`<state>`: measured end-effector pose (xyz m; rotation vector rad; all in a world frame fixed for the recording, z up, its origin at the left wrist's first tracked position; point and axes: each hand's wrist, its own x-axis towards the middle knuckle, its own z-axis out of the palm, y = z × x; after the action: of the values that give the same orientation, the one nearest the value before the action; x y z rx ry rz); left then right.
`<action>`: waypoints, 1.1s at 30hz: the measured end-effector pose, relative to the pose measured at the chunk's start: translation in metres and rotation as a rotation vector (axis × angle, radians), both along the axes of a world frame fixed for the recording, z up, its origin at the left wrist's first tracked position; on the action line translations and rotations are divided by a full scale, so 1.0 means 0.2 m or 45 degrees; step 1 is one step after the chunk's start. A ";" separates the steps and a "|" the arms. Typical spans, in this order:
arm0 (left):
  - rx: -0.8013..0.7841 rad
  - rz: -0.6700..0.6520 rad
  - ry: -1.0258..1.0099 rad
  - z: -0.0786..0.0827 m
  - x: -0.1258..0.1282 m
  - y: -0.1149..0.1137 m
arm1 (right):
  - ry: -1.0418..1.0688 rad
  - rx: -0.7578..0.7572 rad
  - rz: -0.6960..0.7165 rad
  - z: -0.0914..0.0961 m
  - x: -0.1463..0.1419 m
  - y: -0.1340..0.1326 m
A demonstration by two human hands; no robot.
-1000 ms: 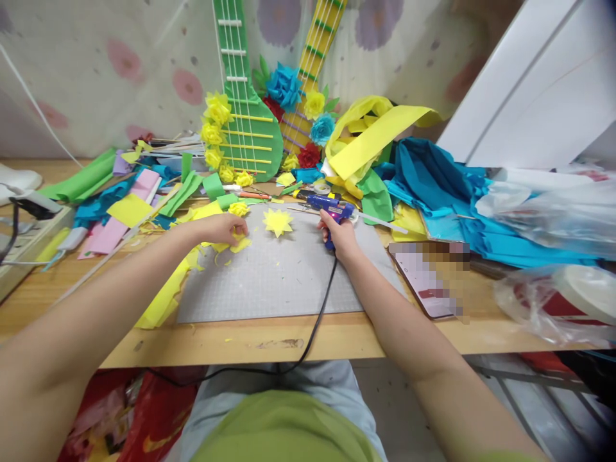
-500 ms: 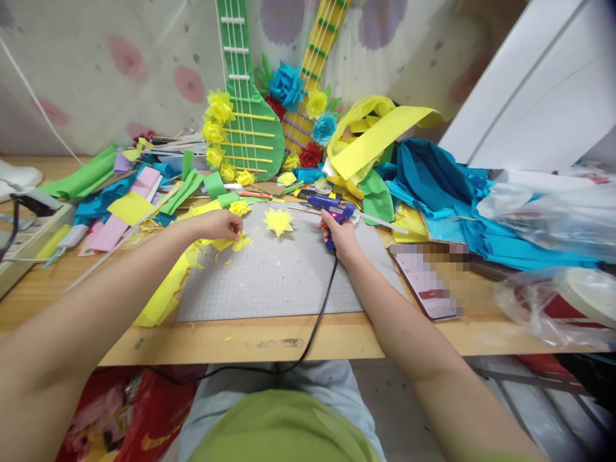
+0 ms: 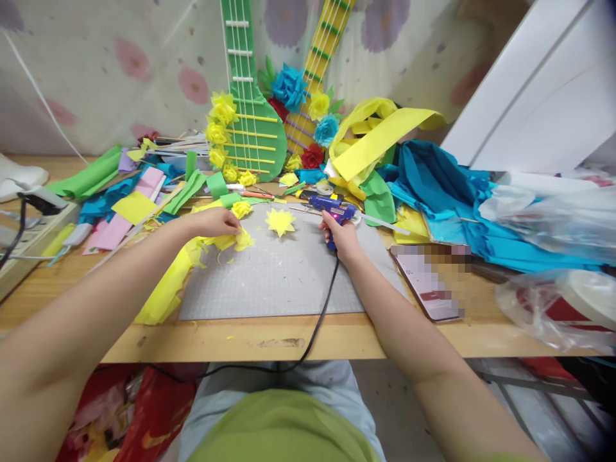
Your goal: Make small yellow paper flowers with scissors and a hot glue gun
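My left hand (image 3: 222, 222) is over the left side of a grey cutting mat (image 3: 283, 282). Its fingertips are pinched on a small yellow paper petal piece (image 3: 245, 240). Around my right hand's (image 3: 342, 239) grip is a blue hot glue gun (image 3: 333, 209), its nozzle pointing left and a pale glue stick (image 3: 387, 224) poking out behind. Between the two hands lies a pointed yellow paper flower (image 3: 280, 222) on the mat. Just behind my left fingers sits a small yellow paper rose (image 3: 241, 209).
Green (image 3: 255, 128) and yellow (image 3: 301, 131) paper-flowered instrument models lean at the back. Blue crepe paper (image 3: 437, 186) and a phone (image 3: 428, 285) lie right; paper strips (image 3: 139, 192) and a power strip (image 3: 38, 237) left. The glue gun's black cord (image 3: 321, 314) crosses the front edge.
My left fingers have closed in on the yellow paper piece, which sits slightly raised. My right hand keeps hold of the glue gun in nearly the same spot. The view has shifted slightly.
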<state>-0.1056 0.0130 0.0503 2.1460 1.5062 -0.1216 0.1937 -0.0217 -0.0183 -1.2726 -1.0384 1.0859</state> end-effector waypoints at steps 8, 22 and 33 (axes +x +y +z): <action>0.090 0.057 -0.021 0.01 0.01 -0.01 | -0.008 -0.010 -0.001 0.01 0.00 -0.01; 0.156 0.455 -0.635 -0.01 0.01 -0.07 | -0.084 0.061 0.086 0.03 -0.01 -0.03; 0.336 0.931 -1.501 -0.23 0.30 -0.23 | -0.495 0.183 0.251 0.03 -0.05 -0.10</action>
<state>-0.0463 -0.0336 0.0042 1.1817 1.3943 1.3759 0.1829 -0.0420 -0.0116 -1.3137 -1.5339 0.9067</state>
